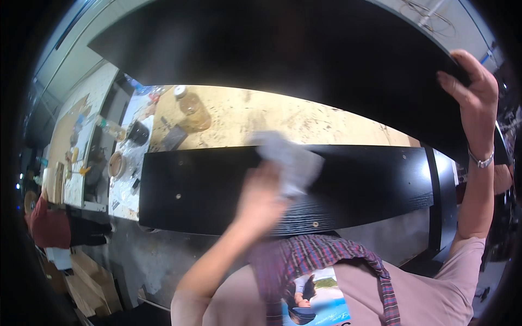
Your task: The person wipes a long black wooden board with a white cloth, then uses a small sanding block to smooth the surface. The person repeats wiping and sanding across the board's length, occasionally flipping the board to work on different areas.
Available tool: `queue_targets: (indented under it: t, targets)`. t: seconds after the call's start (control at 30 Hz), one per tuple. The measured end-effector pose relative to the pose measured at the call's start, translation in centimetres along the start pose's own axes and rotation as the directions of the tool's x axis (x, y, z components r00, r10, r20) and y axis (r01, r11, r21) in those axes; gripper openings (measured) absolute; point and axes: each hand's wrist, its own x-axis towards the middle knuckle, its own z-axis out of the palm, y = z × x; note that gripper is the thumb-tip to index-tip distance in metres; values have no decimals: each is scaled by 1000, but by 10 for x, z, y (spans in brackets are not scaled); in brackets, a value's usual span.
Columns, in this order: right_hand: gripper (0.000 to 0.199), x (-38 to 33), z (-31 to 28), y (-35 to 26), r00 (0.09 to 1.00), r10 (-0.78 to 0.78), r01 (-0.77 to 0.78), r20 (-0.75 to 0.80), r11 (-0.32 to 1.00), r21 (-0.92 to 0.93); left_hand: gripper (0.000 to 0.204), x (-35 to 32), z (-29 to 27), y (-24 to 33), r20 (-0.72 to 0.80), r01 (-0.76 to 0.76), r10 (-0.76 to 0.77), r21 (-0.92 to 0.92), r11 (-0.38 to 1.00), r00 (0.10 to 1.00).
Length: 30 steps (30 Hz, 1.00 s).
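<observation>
My left hand (262,198), smeared by motion, holds a crumpled white cloth (296,163) over a black panel (228,187) lying flat before me. Wet-looking streaks show on the panel's near part below the cloth, and a few small round brass-coloured fittings are set in its face. My right hand (474,87) is closed round the right edge of a larger black panel (272,49), held up and tilted above the far side of the bench. The thumb lies on the face towards me; the fingers at the edge are partly hidden.
A stained wooden benchtop (261,111) shows between the panels. On its left stand a bottle of yellowish liquid (194,111) and a dark block (174,137). Further left are a black cup (137,132) and a round tub (116,164). Another person (51,223) is at the far left.
</observation>
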Motion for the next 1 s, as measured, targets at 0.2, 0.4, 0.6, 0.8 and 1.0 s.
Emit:
queue_targets:
  t: [0.2,0.4,0.6,0.8,1.0]
  targets:
    - [27,2,-20,-13,998,-26,20,-53,994,-109,40,61,53,109,386,-61,766,-875,481,514]
    - [29,-17,-57,-30,991,19,-44,-133,981,-187,23,206,41,105,169,83,65,-740,667,983]
    - [35,-26,-72,-18,988,114,-127,-102,983,-136,29,172,176,228,-263,-613,649,-684,396,714]
    - [26,-53,-66,37,972,233,-233,26,972,12,45,110,102,212,76,-554,919,-777,298,387]
    - [31,-36,-38,29,856,429,-478,288,870,124,59,83,48,18,27,-206,212,-141,968,977]
